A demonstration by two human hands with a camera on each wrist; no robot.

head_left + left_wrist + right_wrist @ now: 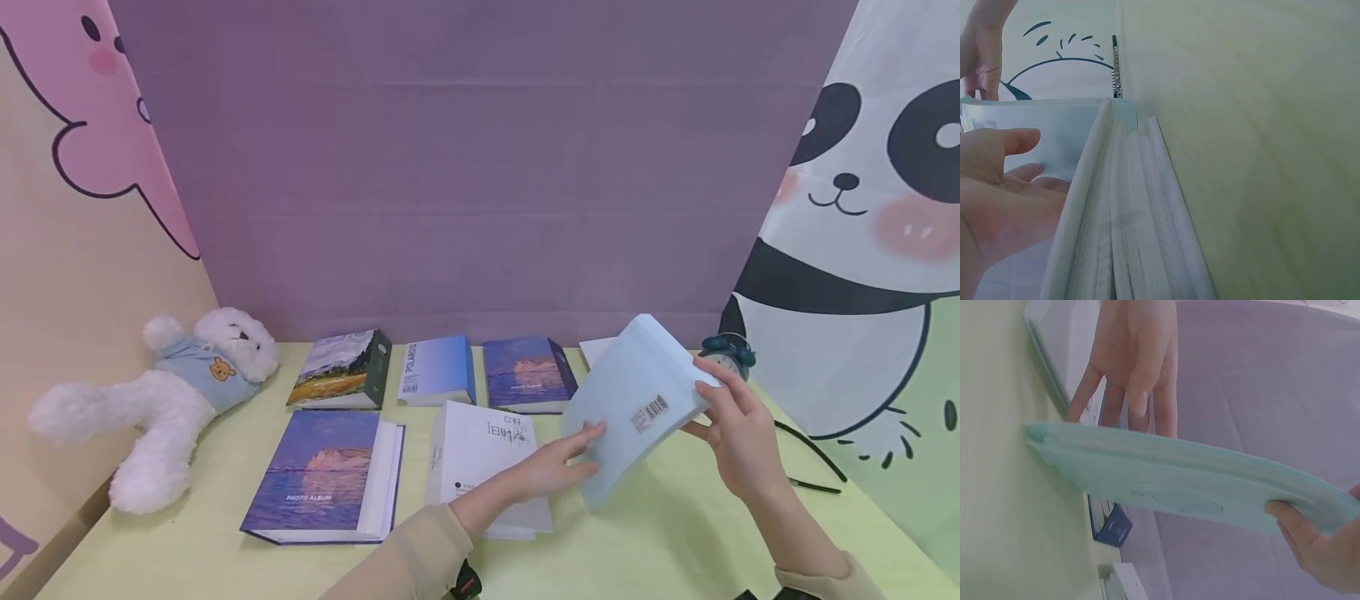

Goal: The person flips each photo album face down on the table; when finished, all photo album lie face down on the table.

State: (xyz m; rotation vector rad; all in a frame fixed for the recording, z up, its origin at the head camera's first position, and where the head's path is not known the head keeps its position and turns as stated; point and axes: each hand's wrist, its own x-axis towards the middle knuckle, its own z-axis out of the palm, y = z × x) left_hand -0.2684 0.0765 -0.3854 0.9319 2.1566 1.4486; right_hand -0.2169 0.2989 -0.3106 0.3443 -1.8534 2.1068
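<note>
A pale blue plastic folder with a barcode sticker is held tilted above the table's right half. My right hand pinches its right edge; in the right wrist view the right thumb presses the cover. At the folder's left side is my left hand, its fingers extended against the surface. Those fingers look straight in the right wrist view, partly hidden by the folder. Under the left forearm lies a white book with handwriting on its cover; its page edges fill the left wrist view's middle.
A purple photo album lies front left. Behind stand a landscape-covered book, a blue Polaroid album and another purple album. A white plush bear leans at left. An alarm clock sits back right, near black straps.
</note>
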